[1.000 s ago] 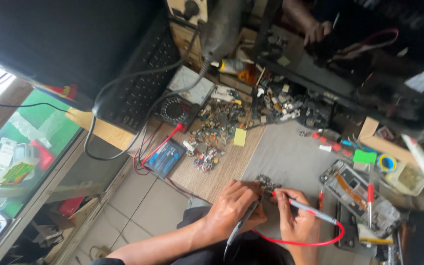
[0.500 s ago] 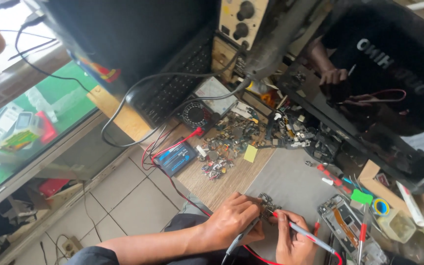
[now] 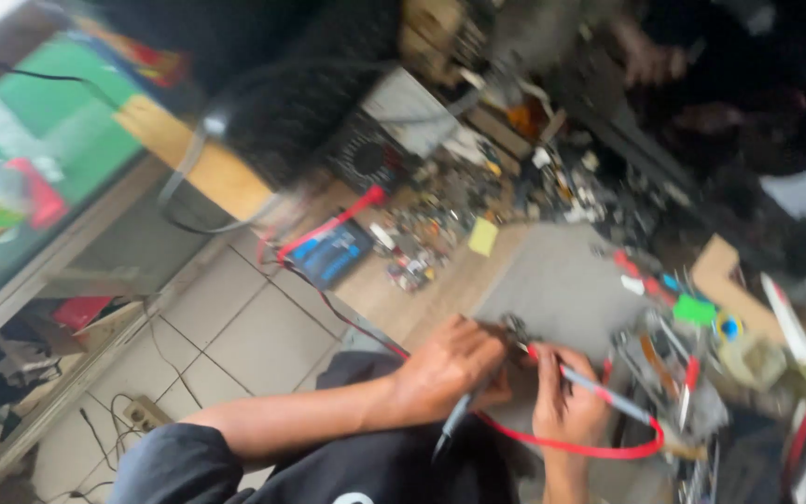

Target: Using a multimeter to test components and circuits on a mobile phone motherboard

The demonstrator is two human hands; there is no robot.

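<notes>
The left hand (image 3: 448, 366) is closed around a slim grey probe (image 3: 452, 422) that slants down toward the person's lap. The right hand (image 3: 566, 403) grips a second probe (image 3: 599, 390) with a red lead (image 3: 576, 446) looping beneath it. Both tips meet at a small dark part (image 3: 515, 327) on the grey mat (image 3: 566, 285) near the tabletop (image 3: 440, 297) edge — blurred. A multimeter (image 3: 366, 159) sits well apart — beyond scattered components (image 3: 426, 233).
</notes>
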